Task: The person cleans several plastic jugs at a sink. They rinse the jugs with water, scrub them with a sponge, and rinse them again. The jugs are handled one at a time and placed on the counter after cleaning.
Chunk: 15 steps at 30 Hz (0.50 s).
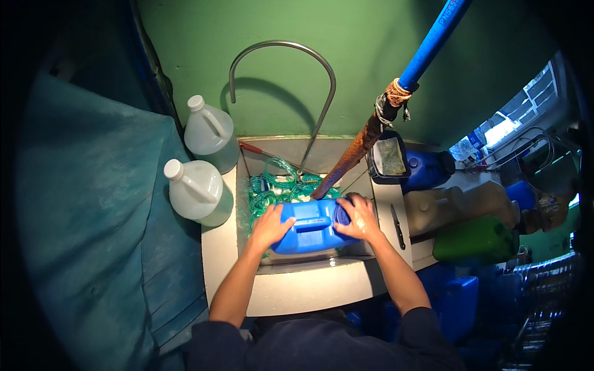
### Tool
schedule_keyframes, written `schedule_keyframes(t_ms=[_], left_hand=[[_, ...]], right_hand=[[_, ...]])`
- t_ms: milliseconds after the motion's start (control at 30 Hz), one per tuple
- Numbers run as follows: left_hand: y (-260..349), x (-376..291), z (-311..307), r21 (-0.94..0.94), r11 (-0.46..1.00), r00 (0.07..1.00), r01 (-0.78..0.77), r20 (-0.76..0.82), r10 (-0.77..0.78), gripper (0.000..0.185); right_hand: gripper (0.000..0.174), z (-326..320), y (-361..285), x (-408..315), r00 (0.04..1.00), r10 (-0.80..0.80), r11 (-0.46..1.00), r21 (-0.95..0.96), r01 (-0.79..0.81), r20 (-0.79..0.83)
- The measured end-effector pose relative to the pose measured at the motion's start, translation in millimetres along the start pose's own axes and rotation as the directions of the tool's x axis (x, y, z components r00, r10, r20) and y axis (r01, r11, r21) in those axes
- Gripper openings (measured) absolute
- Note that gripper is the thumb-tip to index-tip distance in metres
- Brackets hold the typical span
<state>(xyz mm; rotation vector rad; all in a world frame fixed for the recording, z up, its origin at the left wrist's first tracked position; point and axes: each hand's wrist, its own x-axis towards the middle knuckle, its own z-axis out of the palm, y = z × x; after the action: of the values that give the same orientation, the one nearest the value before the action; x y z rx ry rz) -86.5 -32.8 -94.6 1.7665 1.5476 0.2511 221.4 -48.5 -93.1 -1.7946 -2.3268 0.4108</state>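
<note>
A blue plastic jerrycan (308, 237) lies on its side over the tiled sink (315, 266), its moulded handle facing up. My left hand (270, 226) grips the can's left end. With my right hand (359, 217) I hold the other end, fingers around the ribbed blue screw cap (342, 214). Beneath the can, coils of clear green plastic hose or strapping (278, 183) fill the sink, with small white pieces among them. The can hides the sink's middle. A rusty pipe (348, 157) slants down into the sink just behind the can.
Two translucent jugs (199, 192) with white caps stand left of the sink. A curved metal spout (283, 43) arches behind. On the right ledge lie a black-handled knife (398, 228) and a black tub (389, 155) with a sponge. A green container (473, 240) is farther right.
</note>
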Motion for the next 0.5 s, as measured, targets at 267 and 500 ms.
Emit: schedule_keyframes(t_ms=[267,500], left_hand=[[-45,-34,35,-0.324,0.894,0.934,-0.31,-0.279,0.222,0.055],[-46,-8,27,-0.252,0.968,0.971,0.008,-0.231,-0.068,0.045]], right_hand=[[0.035,-42,-5,-26,0.725,-0.656,0.746,-0.037,0.665,-0.21],[0.073,17,-28,126,0.847,0.022,0.768,0.534,-0.355,0.531]])
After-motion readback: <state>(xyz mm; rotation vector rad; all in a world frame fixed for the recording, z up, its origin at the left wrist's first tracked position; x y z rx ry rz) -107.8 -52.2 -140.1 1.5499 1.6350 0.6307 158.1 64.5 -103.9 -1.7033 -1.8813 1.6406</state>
